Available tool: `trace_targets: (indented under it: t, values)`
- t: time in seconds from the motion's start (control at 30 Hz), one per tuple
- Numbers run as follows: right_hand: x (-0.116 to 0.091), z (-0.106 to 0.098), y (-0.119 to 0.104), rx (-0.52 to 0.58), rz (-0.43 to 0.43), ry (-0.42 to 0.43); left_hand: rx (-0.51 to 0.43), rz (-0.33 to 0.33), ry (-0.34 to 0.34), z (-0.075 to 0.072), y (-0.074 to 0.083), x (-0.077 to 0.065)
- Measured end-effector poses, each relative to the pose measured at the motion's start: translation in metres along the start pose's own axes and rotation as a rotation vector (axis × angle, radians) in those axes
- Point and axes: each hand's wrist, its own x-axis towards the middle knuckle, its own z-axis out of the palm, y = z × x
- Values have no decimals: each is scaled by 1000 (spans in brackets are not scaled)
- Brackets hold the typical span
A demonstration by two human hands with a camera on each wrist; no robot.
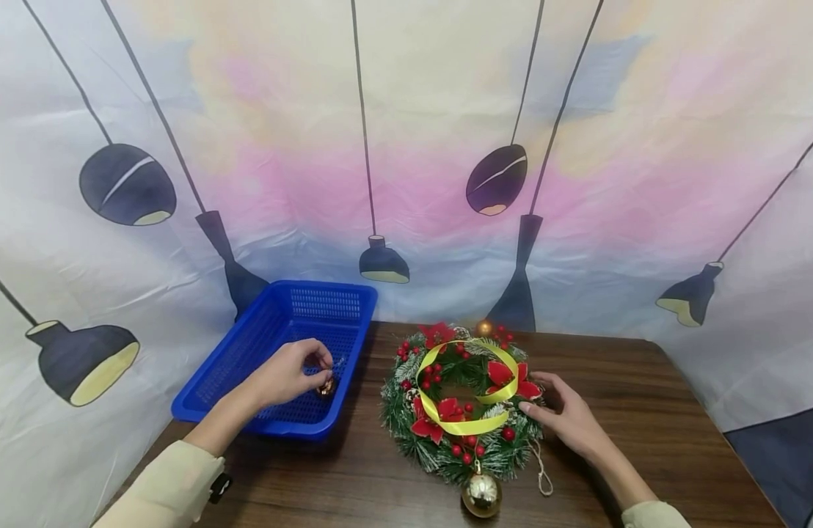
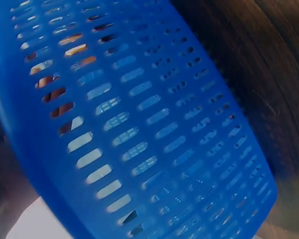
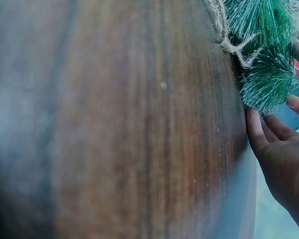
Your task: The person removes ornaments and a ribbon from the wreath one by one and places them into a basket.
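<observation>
In the head view my left hand (image 1: 290,374) reaches into the blue plastic basket (image 1: 208,370), thumb and index finger close together. From those fingertips hangs a small shiny copper-coloured bauble (image 1: 326,387), close over the basket floor. A green Christmas wreath (image 1: 406,433) lies on the table, dressed with red poinsettias, berries and a yellow ribbon (image 1: 492,424). My right hand (image 1: 568,418) grips the wreath's right edge, thumb over the top. The right wrist view shows its fingers (image 3: 256,130) at the green needles (image 3: 269,82). The left wrist view shows mainly the basket's slotted wall (image 2: 154,117).
A large gold bauble (image 1: 481,493) hangs off the wreath's near side onto the brown wooden table (image 1: 651,411). A twine loop (image 1: 544,477) trails at its right. Behind the table hangs a cloth backdrop (image 1: 433,95) printed with lamps.
</observation>
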Motion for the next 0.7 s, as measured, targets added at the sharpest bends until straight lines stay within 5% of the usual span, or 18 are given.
trace_targets:
  t: [0.7]
  values:
    - [2, 0, 1, -1, 16, -15, -15, 63, -96, 12, 20, -15]
